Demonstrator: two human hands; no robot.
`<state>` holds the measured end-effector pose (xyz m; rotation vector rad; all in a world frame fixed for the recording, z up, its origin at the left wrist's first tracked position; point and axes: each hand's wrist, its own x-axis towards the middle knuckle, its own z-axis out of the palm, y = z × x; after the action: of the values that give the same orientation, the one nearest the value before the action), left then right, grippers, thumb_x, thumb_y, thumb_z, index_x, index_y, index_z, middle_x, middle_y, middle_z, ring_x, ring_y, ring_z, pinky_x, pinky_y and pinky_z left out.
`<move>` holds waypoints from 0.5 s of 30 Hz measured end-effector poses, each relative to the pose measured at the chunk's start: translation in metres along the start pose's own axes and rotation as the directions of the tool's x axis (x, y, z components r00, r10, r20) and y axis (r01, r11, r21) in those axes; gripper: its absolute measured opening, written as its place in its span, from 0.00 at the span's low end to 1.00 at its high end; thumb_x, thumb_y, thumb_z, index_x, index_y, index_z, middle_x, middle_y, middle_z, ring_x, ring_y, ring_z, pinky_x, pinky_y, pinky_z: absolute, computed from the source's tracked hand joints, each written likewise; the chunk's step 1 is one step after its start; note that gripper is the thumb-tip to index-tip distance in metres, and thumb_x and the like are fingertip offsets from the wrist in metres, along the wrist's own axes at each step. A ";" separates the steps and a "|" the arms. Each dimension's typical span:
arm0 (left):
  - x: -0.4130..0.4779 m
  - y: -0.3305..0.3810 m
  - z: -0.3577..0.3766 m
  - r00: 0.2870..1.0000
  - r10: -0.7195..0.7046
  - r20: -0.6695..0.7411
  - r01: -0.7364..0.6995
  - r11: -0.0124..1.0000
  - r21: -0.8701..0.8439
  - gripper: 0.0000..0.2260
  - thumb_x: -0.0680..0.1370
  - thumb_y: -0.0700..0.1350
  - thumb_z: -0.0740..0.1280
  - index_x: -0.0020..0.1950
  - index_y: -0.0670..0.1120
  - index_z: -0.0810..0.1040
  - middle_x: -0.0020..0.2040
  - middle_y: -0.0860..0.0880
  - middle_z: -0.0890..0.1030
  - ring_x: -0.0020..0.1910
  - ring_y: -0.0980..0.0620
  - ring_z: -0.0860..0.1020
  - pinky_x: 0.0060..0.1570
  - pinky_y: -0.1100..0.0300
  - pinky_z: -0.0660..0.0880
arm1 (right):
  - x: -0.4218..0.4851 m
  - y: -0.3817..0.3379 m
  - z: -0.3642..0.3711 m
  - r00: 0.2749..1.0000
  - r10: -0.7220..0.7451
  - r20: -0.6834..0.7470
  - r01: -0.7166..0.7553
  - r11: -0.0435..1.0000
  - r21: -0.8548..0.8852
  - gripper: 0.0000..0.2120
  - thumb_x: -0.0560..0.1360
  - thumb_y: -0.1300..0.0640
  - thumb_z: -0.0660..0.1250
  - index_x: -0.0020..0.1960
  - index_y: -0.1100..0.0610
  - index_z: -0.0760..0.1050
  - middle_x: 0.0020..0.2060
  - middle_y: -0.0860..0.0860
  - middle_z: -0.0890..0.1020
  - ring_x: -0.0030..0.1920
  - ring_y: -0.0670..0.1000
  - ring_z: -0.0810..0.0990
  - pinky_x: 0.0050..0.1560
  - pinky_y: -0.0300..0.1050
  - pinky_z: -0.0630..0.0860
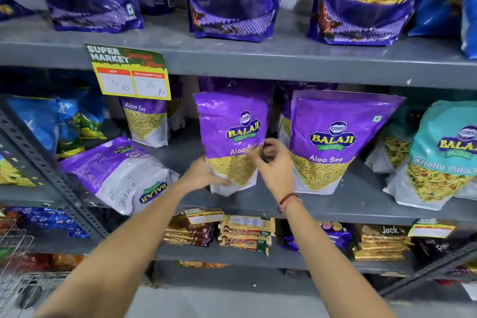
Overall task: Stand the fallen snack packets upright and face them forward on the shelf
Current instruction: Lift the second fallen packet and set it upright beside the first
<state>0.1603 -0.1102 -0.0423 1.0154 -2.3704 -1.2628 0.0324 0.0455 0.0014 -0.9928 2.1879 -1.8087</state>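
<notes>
Centre of frame: purple Balaji Aloo Sev packet (pixel 232 131) upright on grey middle shelf (pixel 335 204), label facing forward. Left hand (pixel 204 175) clamped on packet's lower left edge. Right hand (pixel 273 162) at packet's right edge, fingers curled, blurred; cannot tell whether it grips. Red thread bracelet (pixel 287 201) on right wrist. Right of centre: second Aloo Sev packet (pixel 333 142) upright, facing forward. Lower left: fallen Aloo Sev packet (pixel 116 175) lying flat, logo upside down. Upper left: yellow price tag (pixel 129 72) on shelf edge.
</notes>
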 end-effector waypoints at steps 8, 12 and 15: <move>0.023 -0.020 -0.036 1.000 -0.008 0.030 0.009 0.999 -0.044 0.29 0.60 0.40 0.80 0.58 0.45 0.72 0.49 0.49 0.80 0.50 0.47 0.79 0.52 0.53 0.79 | 0.034 0.060 0.015 0.844 0.166 0.511 -0.136 0.986 -0.096 0.43 0.58 0.55 0.82 0.67 0.54 0.64 0.59 0.46 0.76 0.64 0.49 0.73 0.59 0.38 0.66; 0.019 -0.020 -0.022 1.000 0.006 -0.009 -0.006 1.000 -0.016 0.35 0.59 0.45 0.81 0.59 0.47 0.65 0.60 0.48 0.78 0.57 0.48 0.77 0.59 0.47 0.75 | 0.043 0.067 0.023 0.855 0.161 0.492 -0.084 0.981 -0.175 0.38 0.59 0.55 0.82 0.65 0.56 0.69 0.59 0.50 0.78 0.62 0.51 0.74 0.57 0.39 0.67; 0.020 -0.020 -0.016 0.997 -0.019 -0.072 0.014 0.997 -0.073 0.35 0.59 0.44 0.81 0.57 0.45 0.64 0.61 0.43 0.78 0.60 0.45 0.77 0.61 0.43 0.74 | 0.054 0.063 0.025 0.836 0.148 0.528 -0.037 0.976 -0.215 0.36 0.60 0.54 0.81 0.64 0.57 0.70 0.61 0.53 0.79 0.62 0.53 0.75 0.60 0.42 0.69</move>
<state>0.1633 -0.1411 -0.0510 1.0424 -2.2495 -1.2858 -0.0223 -0.0011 -0.0468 -1.2280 2.0210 -1.0925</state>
